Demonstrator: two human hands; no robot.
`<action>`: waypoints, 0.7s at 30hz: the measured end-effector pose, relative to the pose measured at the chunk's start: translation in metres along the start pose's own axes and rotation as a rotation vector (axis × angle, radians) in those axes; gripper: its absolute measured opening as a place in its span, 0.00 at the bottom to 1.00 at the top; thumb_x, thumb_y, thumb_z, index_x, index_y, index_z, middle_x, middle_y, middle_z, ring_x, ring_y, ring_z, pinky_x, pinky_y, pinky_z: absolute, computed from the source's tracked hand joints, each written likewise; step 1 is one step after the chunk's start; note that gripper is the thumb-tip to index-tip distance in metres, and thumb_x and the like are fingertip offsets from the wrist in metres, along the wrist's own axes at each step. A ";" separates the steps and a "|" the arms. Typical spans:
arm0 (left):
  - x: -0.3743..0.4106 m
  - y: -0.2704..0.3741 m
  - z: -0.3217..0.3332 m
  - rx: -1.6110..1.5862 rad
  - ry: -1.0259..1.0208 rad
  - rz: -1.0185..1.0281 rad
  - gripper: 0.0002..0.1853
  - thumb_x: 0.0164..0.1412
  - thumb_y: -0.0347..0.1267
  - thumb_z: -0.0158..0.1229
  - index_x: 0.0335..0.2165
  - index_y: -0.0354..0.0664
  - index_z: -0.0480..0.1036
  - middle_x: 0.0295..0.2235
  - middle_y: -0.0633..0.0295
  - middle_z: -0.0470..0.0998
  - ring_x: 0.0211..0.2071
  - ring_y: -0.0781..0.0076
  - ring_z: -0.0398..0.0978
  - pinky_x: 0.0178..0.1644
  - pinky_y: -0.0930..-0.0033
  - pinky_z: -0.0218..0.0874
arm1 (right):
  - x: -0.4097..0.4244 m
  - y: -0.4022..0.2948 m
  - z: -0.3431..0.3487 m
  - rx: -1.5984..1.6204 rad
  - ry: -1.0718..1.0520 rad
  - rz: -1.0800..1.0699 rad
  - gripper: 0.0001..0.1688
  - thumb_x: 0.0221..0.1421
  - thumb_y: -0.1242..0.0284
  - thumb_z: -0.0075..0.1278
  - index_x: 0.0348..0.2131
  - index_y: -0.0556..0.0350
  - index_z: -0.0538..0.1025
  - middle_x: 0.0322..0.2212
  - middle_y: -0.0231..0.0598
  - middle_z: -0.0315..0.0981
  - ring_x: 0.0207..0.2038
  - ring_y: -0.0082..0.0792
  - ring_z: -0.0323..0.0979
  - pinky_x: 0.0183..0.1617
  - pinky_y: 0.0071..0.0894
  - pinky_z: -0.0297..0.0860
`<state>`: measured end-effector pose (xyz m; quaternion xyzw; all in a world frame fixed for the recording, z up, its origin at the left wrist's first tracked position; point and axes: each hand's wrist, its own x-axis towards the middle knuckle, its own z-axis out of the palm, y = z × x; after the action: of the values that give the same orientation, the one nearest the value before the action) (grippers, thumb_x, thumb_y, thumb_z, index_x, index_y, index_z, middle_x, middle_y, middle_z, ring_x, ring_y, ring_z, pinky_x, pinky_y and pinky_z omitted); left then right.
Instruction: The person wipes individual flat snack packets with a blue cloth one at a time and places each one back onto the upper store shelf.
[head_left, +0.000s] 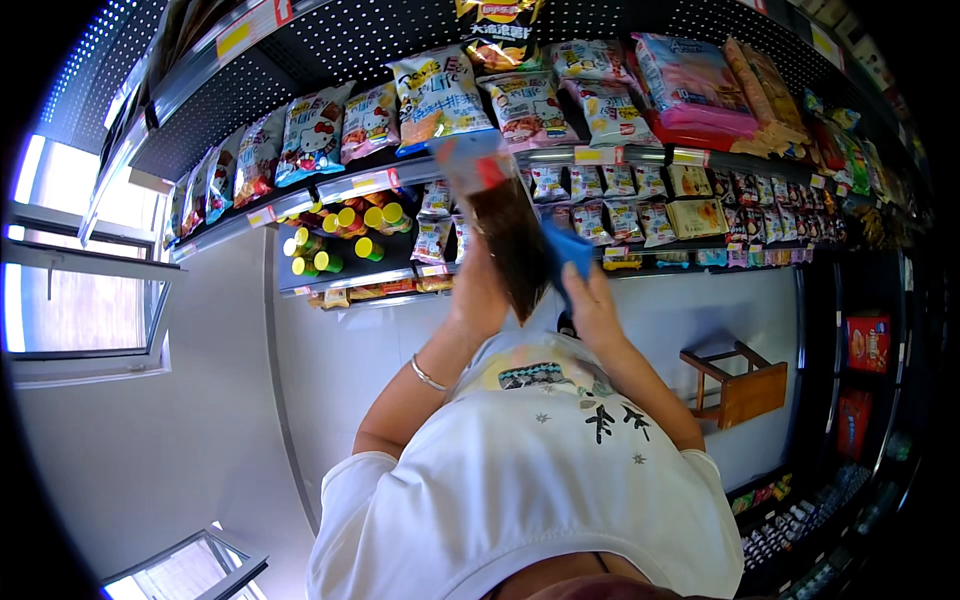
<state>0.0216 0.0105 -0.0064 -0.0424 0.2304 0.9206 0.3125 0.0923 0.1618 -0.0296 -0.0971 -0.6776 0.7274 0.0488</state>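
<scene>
My left hand (480, 289) grips a long clear plastic package (510, 232) with dark brown contents and a red patch near its top. The package is tilted and blurred, in front of the snack shelves. A blue cloth (566, 247) is in my right hand (592, 300), pressed close to the package's right side. Whether the cloth touches the package I cannot tell. What the dark contents are is also not clear.
Snack bags (442, 97) line the upper shelf, with small packets (622, 217) on the shelf below. Yellow-lidded canisters (349, 221) stand at the left. A wooden stool (739, 386) is on the floor at right. Open windows (82, 300) are at left.
</scene>
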 end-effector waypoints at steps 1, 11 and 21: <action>0.003 -0.011 0.010 0.180 -0.055 0.042 0.33 0.69 0.50 0.30 0.62 0.42 0.48 0.61 0.57 0.56 0.63 0.60 0.53 0.66 0.61 0.40 | 0.001 -0.002 0.011 0.015 -0.057 0.027 0.31 0.64 0.59 0.40 0.57 0.63 0.61 0.45 0.38 0.68 0.45 0.28 0.64 0.52 0.27 0.60; 0.001 -0.045 -0.006 1.567 -0.126 0.506 0.35 0.54 0.22 0.50 0.60 0.35 0.51 0.62 0.45 0.52 0.64 0.51 0.48 0.65 0.58 0.41 | 0.014 0.020 0.000 0.969 0.103 0.302 0.20 0.62 0.69 0.44 0.51 0.59 0.66 0.46 0.39 0.69 0.49 0.34 0.68 0.54 0.36 0.64; 0.006 0.039 -0.038 0.142 -0.262 -0.215 0.43 0.55 0.50 0.58 0.60 0.39 0.53 0.59 0.56 0.60 0.60 0.62 0.57 0.62 0.55 0.51 | 0.021 -0.015 -0.051 0.886 -0.235 0.513 0.19 0.57 0.72 0.50 0.48 0.60 0.69 0.44 0.44 0.73 0.48 0.37 0.72 0.51 0.39 0.69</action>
<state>-0.0087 -0.0307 -0.0265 0.0758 0.2460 0.8609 0.4388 0.0810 0.2169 -0.0192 -0.1479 -0.2603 0.9387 -0.1708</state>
